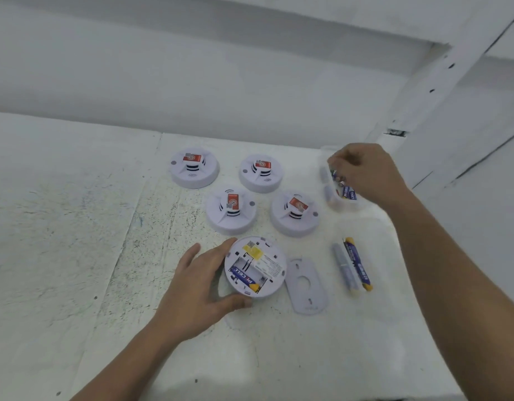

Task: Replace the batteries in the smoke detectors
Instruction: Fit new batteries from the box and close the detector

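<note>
Detector being serviced: open smoke detector (255, 267) lies back-up on the table (278, 357), nearest the person, in front of the other units.
Look: white round body, yellow label and printed sticker on the back, battery bay uncovered.
Bay: one fitted battery (245, 280), blue and yellow, sits in the nearer slot; the empty slot (245, 263) beside it on the far side shows bare plastic.
Long axis: the fitted battery runs from far-left to near-right, and the empty slot lies parallel to it.
Left hand (198, 287): grasps the detector's left rim, fingers over the far edge, thumb under the near edge.
Right hand (362, 172): fingers curled down into the battery box (336, 198); whether they pinch a cell I cannot tell.
Key relation: the empty slot lies near-left of the right hand, well apart; a fresh cell would likely need turning to match that diagonal.
Cover: mounting plate (306, 285) lies flat just right of the detector.
Loose batteries (352, 264): two side by side right of the plate, probably the removed ones.
Waiting: four closed smoke detectors (231, 209) sit face-up behind, red stickers on top.
</note>
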The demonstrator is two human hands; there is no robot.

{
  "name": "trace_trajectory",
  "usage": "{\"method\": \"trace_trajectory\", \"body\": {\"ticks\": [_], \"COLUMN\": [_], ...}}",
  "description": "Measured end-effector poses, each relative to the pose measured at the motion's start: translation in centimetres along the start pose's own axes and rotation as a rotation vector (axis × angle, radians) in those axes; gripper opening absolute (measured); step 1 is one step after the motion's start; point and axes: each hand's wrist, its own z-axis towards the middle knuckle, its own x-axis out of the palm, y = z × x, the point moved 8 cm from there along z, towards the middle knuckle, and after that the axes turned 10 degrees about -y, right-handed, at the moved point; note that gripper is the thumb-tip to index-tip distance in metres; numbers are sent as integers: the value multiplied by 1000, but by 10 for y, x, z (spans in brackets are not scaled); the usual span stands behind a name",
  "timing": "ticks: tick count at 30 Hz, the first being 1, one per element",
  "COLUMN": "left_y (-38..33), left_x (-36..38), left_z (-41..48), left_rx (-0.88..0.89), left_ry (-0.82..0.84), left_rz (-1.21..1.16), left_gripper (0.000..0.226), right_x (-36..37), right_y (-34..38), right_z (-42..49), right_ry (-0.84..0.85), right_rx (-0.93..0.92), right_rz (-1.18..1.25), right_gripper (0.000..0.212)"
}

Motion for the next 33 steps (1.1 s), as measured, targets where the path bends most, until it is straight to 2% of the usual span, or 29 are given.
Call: {"method": "trace_trajectory", "body": {"ticks": [2,6,7,8,10,12,22,33], "left_y": [-1,-2,-2,-1,-1,0,-3,1], "left_x": [-1,-1,-1,-1,0,0,-1,2], "left_z": [0,0,1,1,1,1,1,0], "left_rx": [6,11,12,12,12,10,4,-6], "left_ry": [-10,-18,-22,-24,-26,-24,-18,-1], "left_rz": [9,20,20,24,36,43,48,67], "left_gripper": [78,78,78,79,80,81,81,79], "right_x": [-11,9,12,16,24,33,48,41], "right_y": [-19,-55,-58,-60,-57,-58,-63,-77], "right_z": [29,50,48,47,47,47,39,56], "right_ry": [-64,184,205,199,173,146,221,105], "right_rx": [24,106,146,144,81,57,173,81], "right_rz": [-249,-689,-692,-686,-725,-737,-802,-668], "right_gripper": [16,10,11,22,33,31,27,27]}}
